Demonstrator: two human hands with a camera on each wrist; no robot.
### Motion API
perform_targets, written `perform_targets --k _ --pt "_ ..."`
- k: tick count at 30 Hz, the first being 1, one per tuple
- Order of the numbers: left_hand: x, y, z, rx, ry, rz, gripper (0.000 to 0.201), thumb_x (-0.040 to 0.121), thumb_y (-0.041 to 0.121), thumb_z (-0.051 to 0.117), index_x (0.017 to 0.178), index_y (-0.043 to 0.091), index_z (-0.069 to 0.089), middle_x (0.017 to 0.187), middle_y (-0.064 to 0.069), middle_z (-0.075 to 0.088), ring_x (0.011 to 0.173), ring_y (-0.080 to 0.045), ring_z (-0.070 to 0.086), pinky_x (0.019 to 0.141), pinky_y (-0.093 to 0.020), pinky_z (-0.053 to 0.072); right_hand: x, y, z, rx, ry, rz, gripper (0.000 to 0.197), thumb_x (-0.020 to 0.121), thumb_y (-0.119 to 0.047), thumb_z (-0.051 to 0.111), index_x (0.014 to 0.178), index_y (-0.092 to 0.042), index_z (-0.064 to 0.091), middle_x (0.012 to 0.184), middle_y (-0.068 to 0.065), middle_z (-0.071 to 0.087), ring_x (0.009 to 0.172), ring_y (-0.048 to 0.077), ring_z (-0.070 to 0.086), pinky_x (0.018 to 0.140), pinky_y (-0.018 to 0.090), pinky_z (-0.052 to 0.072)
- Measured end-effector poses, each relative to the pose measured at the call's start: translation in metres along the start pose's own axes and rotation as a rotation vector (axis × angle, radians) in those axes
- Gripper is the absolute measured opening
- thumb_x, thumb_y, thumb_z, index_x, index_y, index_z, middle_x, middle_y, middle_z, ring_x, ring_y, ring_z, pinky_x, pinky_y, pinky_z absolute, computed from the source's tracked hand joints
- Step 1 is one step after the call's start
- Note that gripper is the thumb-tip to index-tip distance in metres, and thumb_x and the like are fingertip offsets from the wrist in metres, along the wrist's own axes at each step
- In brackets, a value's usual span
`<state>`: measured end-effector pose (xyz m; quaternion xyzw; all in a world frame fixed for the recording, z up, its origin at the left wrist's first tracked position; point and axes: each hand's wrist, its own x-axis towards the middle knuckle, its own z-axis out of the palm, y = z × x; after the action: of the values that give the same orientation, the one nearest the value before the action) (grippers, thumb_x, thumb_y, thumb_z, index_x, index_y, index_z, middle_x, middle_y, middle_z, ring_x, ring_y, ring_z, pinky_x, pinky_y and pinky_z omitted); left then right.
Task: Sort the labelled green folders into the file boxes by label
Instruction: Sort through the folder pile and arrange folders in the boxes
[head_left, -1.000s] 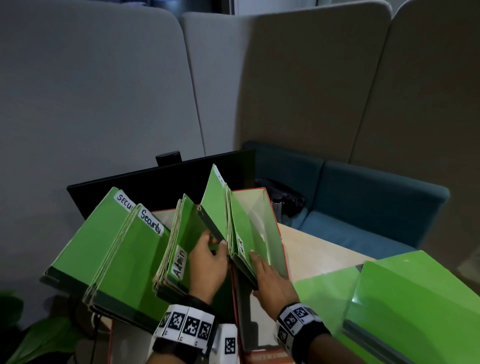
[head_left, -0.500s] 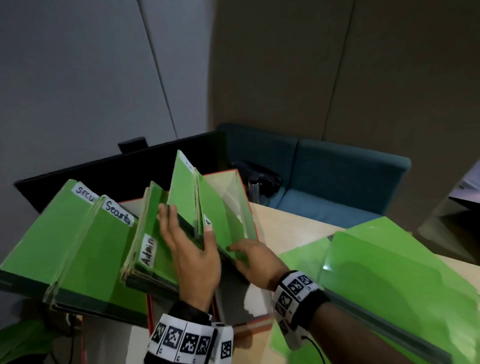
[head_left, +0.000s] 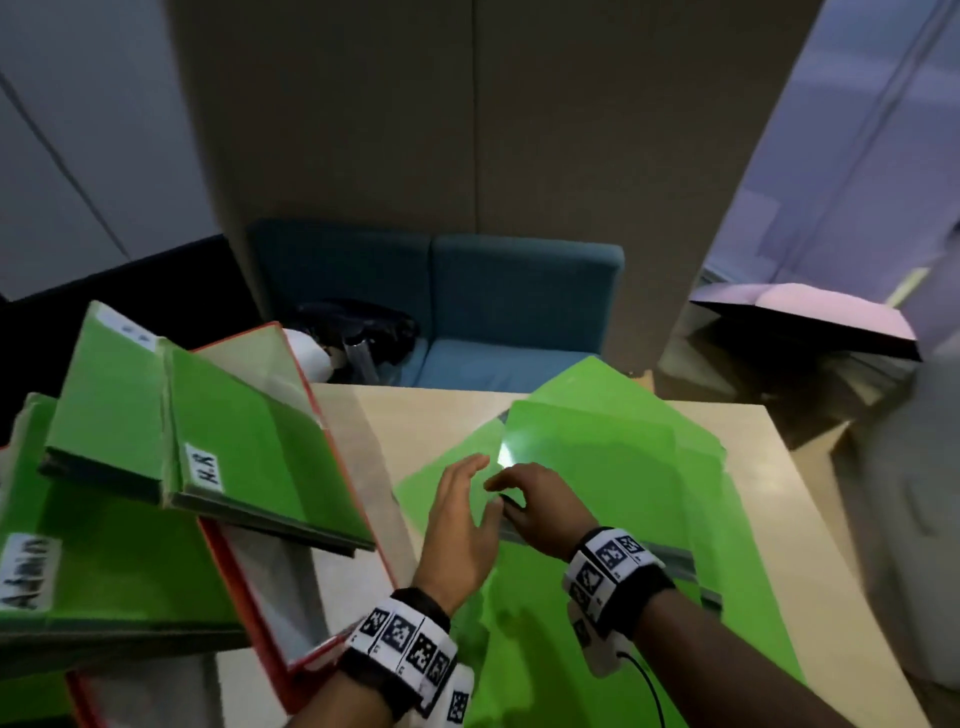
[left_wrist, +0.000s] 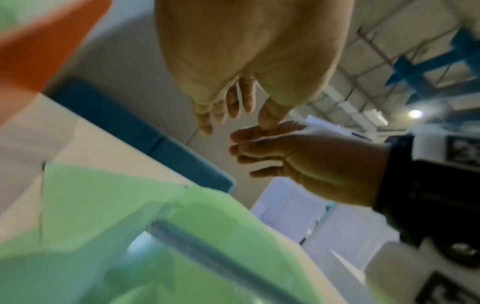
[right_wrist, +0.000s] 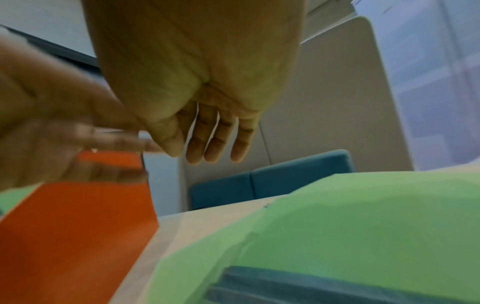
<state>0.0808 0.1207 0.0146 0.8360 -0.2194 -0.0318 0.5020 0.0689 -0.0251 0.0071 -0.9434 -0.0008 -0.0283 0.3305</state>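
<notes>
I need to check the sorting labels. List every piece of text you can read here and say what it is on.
"H.R": white label on the green folder standing in the red file box.
"Admin": white label on the green folder at the lower left.
Unreadable: marks on the white tab of the folder behind the H.R one, blurred.
Wristbands carry square code patterns only, no words.
Loose folders on the table show no label.

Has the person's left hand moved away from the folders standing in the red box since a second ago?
Yes. The left hand has moved right, off the H.R folder in the red file box, and now hovers open over the loose green folders on the table.
</notes>
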Motion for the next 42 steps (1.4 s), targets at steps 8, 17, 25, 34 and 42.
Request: perform_targets --k 8,17,25,34,42 --pt "-0.007 -0.038 0.08 0.157 -0.387 -0.23 0.05 0.087 0.004 0.062 0.133 0.016 0.048 0.137 0.0 0.04 0.128 -0.016 0.044 0.11 -0.016 0.025 -0.072 0.074 -0.007 -0.088 -0.026 0.274 0.027 0.089 -0.019 0.056 0.115 -0.018 0.065 0.116 0.002 0.063 0.111 0.02 0.053 0.099 0.032 0.04" --pt "-0.011 -0.077 0.09 0.356 -0.323 -0.551 0.069 0.08 0.017 0.07 0.141 0.01 0.04 0.149 -0.015 0.029 0.135 -0.032 0.035 0.115 -0.039 0.031 -0.155 0.151 -0.015 -0.081 -0.001 0.907 0.057 0.086 -0.015 0.063 0.138 -0.009 0.04 0.134 0.01 0.046 0.119 0.024 0.051 0.098 0.03 0.043" --pt "-0.006 -0.082 0.087 0.218 -0.25 -0.561 0.045 0.082 0.01 0.071 0.125 0.013 0.056 0.146 -0.011 0.035 0.129 -0.029 0.044 0.106 -0.027 0.034 -0.157 0.168 -0.012 0.175 0.039 1.018 0.061 0.084 -0.024 0.071 0.135 -0.007 0.043 0.131 0.015 0.053 0.091 0.019 0.059 0.065 0.015 0.048" --pt "0.001 -0.097 0.06 0.016 -0.094 -0.714 0.031 0.083 0.0 0.07 0.114 0.006 0.066 0.126 -0.014 0.062 0.117 -0.028 0.058 0.1 -0.029 0.041 -0.158 0.175 -0.034 0.462 0.134 0.869 0.044 0.087 -0.021 0.067 0.129 -0.017 0.051 0.122 0.003 0.058 0.102 0.02 0.061 0.075 0.031 0.054" --pt "-0.002 -0.092 0.071 -0.114 0.149 -0.785 0.04 0.09 -0.004 0.055 0.127 0.009 0.058 0.076 -0.011 0.065 0.047 -0.018 0.046 0.05 -0.026 0.042 -0.172 0.181 -0.039 0.436 0.077 1.096 0.061 0.089 -0.026 0.066 0.14 -0.009 0.039 0.103 0.013 0.064 0.069 0.021 0.064 0.048 0.028 0.051"
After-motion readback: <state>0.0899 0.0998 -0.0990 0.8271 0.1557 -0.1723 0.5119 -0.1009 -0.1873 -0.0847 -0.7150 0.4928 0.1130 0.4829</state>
